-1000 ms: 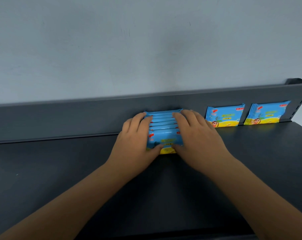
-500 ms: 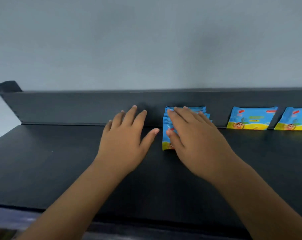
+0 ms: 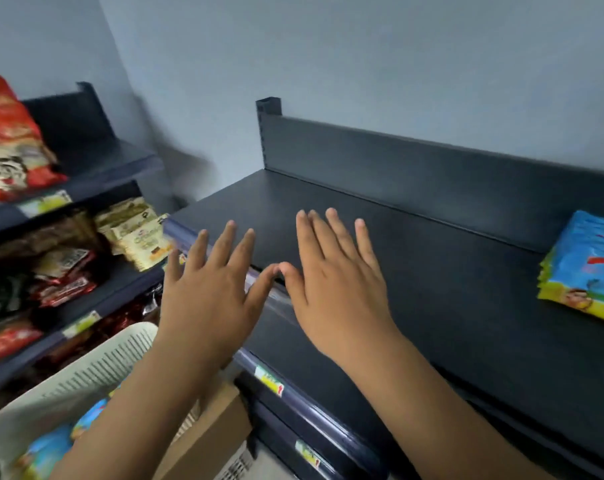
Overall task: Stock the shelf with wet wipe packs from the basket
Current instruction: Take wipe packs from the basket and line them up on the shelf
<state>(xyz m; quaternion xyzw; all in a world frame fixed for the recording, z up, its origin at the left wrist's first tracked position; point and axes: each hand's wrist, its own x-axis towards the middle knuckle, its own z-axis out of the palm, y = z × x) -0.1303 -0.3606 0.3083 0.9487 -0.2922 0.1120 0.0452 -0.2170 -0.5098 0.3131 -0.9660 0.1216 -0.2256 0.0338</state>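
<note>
Both hands are spread wide and hold nothing. The left hand [image 3: 210, 299] hangs over the front edge of the shelf [image 3: 449, 299] and the right hand [image 3: 335, 289] over its dark top, with the thumb tips almost meeting. I cannot tell whether either hand touches the surface.

Below the left forearm sits a white slatted basket [image 3: 86, 372], partly hidden by that arm, with blue packs [image 3: 47, 452] inside. A cardboard box [image 3: 214, 427] is just beside it. Left of the left hand, a neighbouring rack [image 3: 113, 161] carries blurred snacks: a red bag [image 3: 9, 140] up high, cream packets [image 3: 137, 233] nearer, and red wrappers [image 3: 61, 285] lower down. Well to the right of the right hand, a stack of wet wipe packs [image 3: 584, 268] rests on the shelf.

Under the wrists, the shelf's front rail [image 3: 314, 414] bears a yellow price label [image 3: 269, 381]. Beyond the fingertips rises the dark back panel [image 3: 432, 174], and above it a plain grey wall [image 3: 362, 64].
</note>
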